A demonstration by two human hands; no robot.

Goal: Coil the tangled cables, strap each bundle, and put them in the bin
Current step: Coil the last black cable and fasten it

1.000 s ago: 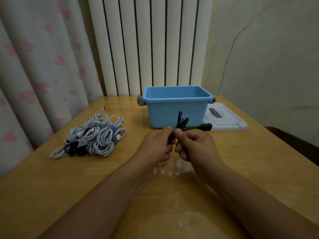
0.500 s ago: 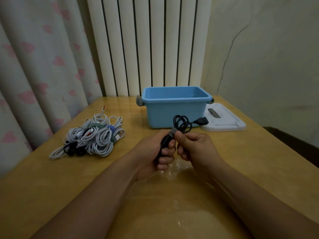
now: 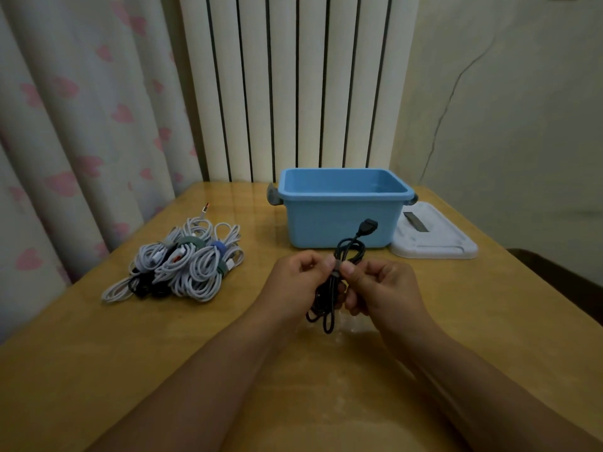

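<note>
A coiled black cable [image 3: 349,252] stands upright between my hands above the table, its plug end pointing up toward the blue bin [image 3: 341,216]. A grey strap [image 3: 336,265] wraps its middle. My left hand [image 3: 300,282] pinches the bundle at the strap from the left. My right hand [image 3: 378,285] pinches it from the right. Loops of the cable hang below my fingers. The bin stands open just behind, and what lies inside it is hidden by its wall.
A pile of white and black cables [image 3: 182,262] with green and blue straps lies at the left of the wooden table [image 3: 489,321]. The bin's white lid [image 3: 434,239] lies to the right of the bin. A curtain and radiator stand behind.
The black bundle has turned upright and stretched out, loops now hanging below my fingers. My left hand has shifted from gripping the coil's body to pinching at the strap.
</note>
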